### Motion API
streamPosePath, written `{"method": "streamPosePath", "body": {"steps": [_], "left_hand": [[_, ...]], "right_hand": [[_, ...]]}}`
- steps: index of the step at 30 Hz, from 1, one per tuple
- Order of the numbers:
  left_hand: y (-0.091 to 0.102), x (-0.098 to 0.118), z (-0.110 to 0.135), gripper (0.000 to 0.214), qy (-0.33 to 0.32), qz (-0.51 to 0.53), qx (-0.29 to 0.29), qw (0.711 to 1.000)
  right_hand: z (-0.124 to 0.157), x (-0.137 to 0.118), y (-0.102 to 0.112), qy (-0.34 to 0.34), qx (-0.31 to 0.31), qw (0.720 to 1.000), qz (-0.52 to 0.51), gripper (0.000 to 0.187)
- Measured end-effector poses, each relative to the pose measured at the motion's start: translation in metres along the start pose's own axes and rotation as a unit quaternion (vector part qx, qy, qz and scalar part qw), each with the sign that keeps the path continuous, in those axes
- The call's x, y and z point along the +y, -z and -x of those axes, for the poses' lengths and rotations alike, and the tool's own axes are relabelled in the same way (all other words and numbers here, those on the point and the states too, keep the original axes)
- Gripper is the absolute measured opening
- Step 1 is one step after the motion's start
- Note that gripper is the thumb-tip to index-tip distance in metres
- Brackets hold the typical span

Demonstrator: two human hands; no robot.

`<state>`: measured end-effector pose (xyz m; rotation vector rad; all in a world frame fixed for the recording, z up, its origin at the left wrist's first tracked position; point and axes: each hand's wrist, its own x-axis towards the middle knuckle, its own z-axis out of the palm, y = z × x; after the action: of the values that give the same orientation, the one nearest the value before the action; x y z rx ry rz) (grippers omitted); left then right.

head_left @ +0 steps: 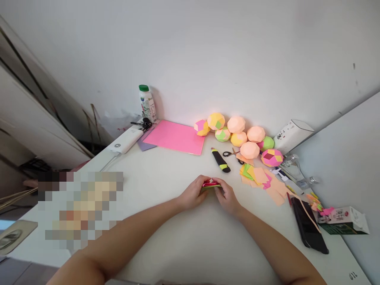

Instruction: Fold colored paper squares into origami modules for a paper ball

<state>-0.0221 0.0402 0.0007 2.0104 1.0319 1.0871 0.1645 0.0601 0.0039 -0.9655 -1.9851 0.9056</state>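
Observation:
Both my hands meet over the middle of the white table [166, 174]. Between them is a small folded paper piece [211, 185], pink or red on top with a green edge below. My left hand [194, 193] grips its left end, fingers closed round it. On the other end, my right hand [228, 196] pinches the paper with thumb and fingers. Much of the piece is hidden by the fingers. Just beyond my hands lies a black and yellow-green utility knife [221, 160]. Scissors [229, 153] rest beside it, partly under paper.
Several faceted paper balls [236, 124] line the wall, with loose paper pieces [261, 176] in front. A pink sheet [178, 136] lies at the back, near a bottle [147, 103] and a white power bank [127, 141]. Right: a black phone [308, 225] and a carton [344, 221].

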Motion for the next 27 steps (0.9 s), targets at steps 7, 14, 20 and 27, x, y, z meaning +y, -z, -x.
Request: {"method": "streamPosePath", "body": {"steps": [7, 14, 20, 27], "left_hand": [[-0.002, -0.004, 0.0, 0.043, -0.052, -0.01, 0.064, 0.997], [-0.007, -0.011, 0.002, 0.064, -0.032, -0.085, 0.012, 0.996], [-0.005, -0.007, 0.0, 0.053, -0.087, -0.041, 0.031, 0.995], [-0.007, -0.007, 0.002, 0.063, -0.092, -0.088, 0.05, 0.991]], "right_hand": [[0.002, -0.002, 0.0, 0.013, 0.084, 0.996, 0.027, 0.026], [-0.002, 0.007, -0.003, -0.016, 0.061, 0.998, 0.03, 0.038], [-0.001, -0.002, 0.002, -0.006, 0.061, 0.998, 0.029, 0.022], [0.0, 0.003, -0.002, 0.012, 0.031, 0.999, 0.017, 0.039]]}}
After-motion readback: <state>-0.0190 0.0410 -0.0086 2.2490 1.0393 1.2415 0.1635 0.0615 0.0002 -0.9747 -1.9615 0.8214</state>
